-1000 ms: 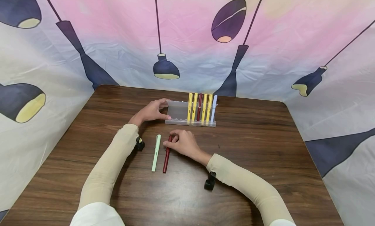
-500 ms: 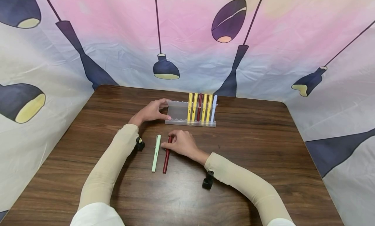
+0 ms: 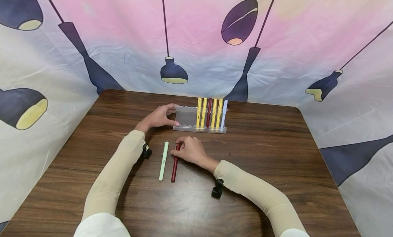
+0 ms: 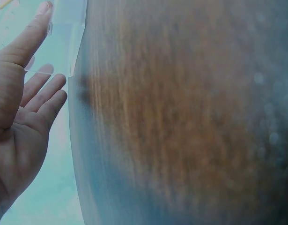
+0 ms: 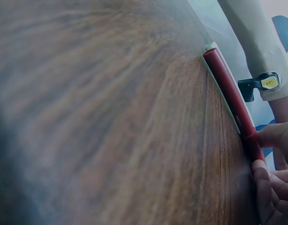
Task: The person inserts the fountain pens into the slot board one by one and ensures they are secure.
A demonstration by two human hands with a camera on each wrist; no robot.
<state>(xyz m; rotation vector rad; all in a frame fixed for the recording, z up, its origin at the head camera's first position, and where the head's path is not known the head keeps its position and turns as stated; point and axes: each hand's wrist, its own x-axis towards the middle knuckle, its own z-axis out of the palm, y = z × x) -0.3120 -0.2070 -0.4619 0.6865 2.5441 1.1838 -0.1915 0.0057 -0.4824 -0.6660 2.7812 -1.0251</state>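
A clear plastic pen rack [image 3: 185, 116] stands toward the back of the table, with a row of yellow, dark red and pale blue pens [image 3: 210, 113] on its right part. My left hand [image 3: 158, 116] holds the rack's left end, thumb at the front and fingers behind. In front of the rack, my right hand [image 3: 192, 150] pinches the upper end of a dark red pen [image 3: 174, 170] between thumb and fingers. Its lower part slants toward me along the tabletop. In the right wrist view the red pen [image 5: 230, 89] runs up from the fingertips. Left of it lies a mint green pen [image 3: 164, 162].
The brown wooden table [image 3: 261, 144] extends around both arms. A printed cloth backdrop [image 3: 202, 35] with lamp drawings rises behind the table and at both sides. Small black cameras [image 3: 217, 189] are strapped at the wrists.
The right hand shifts very slightly to the left along the red pen's upper end, and the pen barely moves. The left hand and the rack stay in place.
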